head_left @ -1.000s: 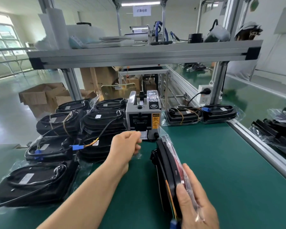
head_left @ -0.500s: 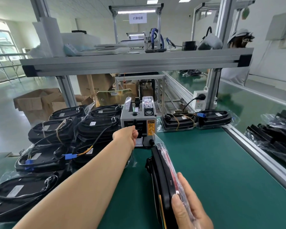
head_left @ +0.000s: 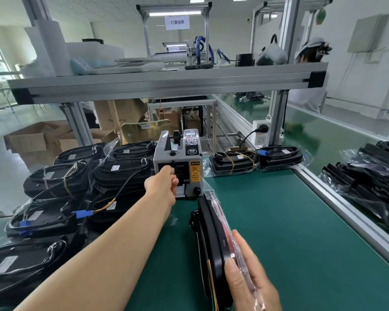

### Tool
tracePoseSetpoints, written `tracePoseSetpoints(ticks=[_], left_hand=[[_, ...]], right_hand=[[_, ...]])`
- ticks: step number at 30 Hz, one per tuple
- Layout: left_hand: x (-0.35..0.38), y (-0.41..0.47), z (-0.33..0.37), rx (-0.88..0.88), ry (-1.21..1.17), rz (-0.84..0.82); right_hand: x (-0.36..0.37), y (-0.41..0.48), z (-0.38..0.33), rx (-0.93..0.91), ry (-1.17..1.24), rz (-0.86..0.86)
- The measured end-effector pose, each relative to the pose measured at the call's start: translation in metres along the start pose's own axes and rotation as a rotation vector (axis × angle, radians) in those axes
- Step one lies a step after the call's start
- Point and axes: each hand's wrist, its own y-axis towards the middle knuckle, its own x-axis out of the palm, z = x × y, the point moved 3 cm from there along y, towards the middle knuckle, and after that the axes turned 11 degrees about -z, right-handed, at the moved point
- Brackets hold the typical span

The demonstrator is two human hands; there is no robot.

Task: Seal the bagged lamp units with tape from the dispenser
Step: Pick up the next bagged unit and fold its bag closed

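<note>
The left hand [head_left: 161, 182] has reached forward since 1 s ago, when it hung short of the tape dispenser [head_left: 180, 160]; now its knuckles sit against the dark outlet slot in the front face. Its fingers are curled in toward the slot, but I cannot tell whether they have any tape. The right hand [head_left: 249, 279] keeps the same hold: thumb on the black side and fingers along the plastic side, pinching the bagged lamp unit [head_left: 211, 232], which stands on its edge on the green mat [head_left: 278, 221], just in front of the dispenser.

The dispenser is a boxy grey metal case with a yellow caution label and a round black knob. The lamp unit is a flat, rounded black shell in thin, crinkled clear film. More bagged units [head_left: 54, 182], glossy and wrapped with cables, lie stacked along the left side, right beside the outstretched forearm. 2 others [head_left: 256, 158] lie behind, right of the dispenser.

The mat is smooth and bare to the right, up to the aluminium rail [head_left: 346, 212] at its edge.
</note>
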Motion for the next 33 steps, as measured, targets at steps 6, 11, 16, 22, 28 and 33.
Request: tracePoseSetpoints(ticks=[6, 11, 16, 22, 28, 33], left_hand=[[-0.016, -0.115, 0.002, 0.027, 0.37, -0.715], [-0.021, -0.162, -0.008, 0.011, 0.631, -0.869], [-0.017, -0.156, -0.01, 0.05, 0.75, -0.852], [-0.012, -0.152, -0.011, 0.023, 0.771, -0.853], [-0.012, -0.152, -0.013, 0.061, 0.777, -0.823], [-0.012, -0.151, -0.016, 0.092, 0.751, -0.806]], right_hand=[[0.002, -0.002, -0.001, 0.077, 0.079, -0.047], [0.003, -0.003, 0.0, 0.088, 0.118, -0.077], [0.002, -0.002, 0.003, 0.083, 0.143, -0.119], [-0.003, -0.002, 0.003, 0.078, 0.081, -0.162], [-0.002, 0.0, 0.004, 0.067, 0.088, -0.179], [-0.002, -0.001, 0.006, 0.058, 0.091, -0.175]])
